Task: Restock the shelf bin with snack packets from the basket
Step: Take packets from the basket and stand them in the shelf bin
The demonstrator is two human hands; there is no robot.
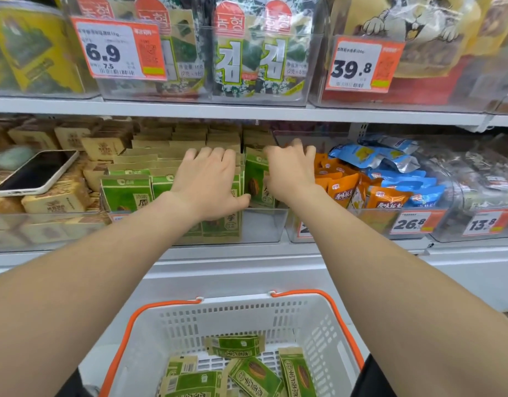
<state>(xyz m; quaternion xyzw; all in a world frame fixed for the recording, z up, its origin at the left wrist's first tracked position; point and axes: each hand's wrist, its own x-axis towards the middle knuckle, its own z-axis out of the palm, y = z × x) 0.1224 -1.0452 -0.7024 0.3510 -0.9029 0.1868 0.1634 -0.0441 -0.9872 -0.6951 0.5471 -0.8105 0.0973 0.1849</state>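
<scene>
A clear shelf bin (264, 224) on the middle shelf holds rows of upright green and tan snack packets (126, 190). My left hand (209, 181) lies palm down over the middle rows, fingers spread, thumb against a packet's front. My right hand (290, 170) grips the top of a green packet (257, 179) at the bin's right side. Below, a white basket (318, 328) with orange handles holds several loose green packets (255, 373).
A phone (35, 173) lies on tan boxes in the bin to the left. Orange packets (341, 187) and blue packets (390, 164) fill the bin to the right. Price tags hang on bin fronts. The upper shelf (247, 110) overhangs closely.
</scene>
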